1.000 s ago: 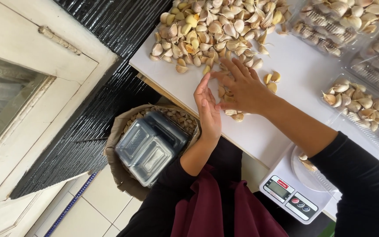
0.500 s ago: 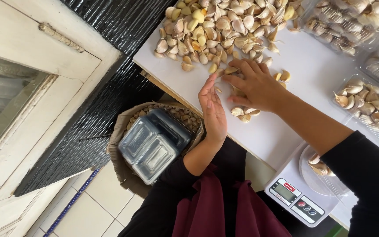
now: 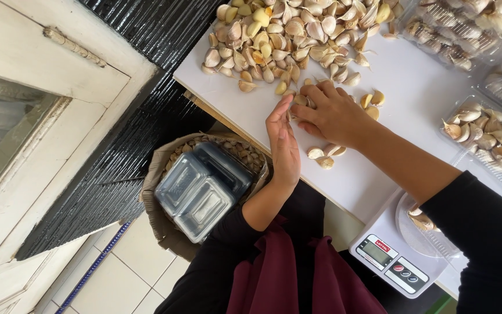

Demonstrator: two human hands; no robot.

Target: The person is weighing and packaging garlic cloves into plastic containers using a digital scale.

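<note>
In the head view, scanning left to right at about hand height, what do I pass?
White wooden door frame → black ribbed wall panel → left hand → right hand → clear plastic tray of garlic cloves.

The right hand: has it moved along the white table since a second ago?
Yes. The right hand has slid up the white table toward the garlic pile.
</note>
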